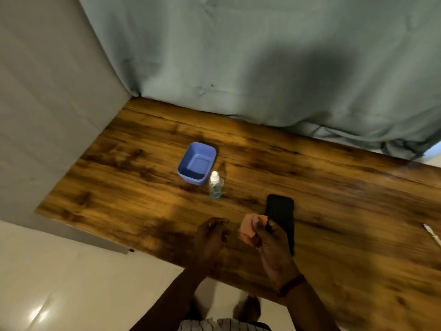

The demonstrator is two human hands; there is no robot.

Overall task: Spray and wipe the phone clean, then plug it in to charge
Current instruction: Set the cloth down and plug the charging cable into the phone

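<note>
A black phone (281, 212) lies flat on the wooden table (143, 187), near its front edge. My right hand (272, 244) hovers over the phone's near left side and grips a small pink cloth (248, 226). My left hand (211, 235) is just left of the cloth, fingers curled, with nothing visible in it. A small clear spray bottle (215, 186) with a white top stands upright behind my hands, with bluish liquid at its bottom.
An empty blue plastic tub (198, 163) stands just behind the bottle. A white cable end (433, 235) lies at the table's right edge. A grey-green curtain (262, 56) hangs along the table's back, a pale wall (47, 103) at its left.
</note>
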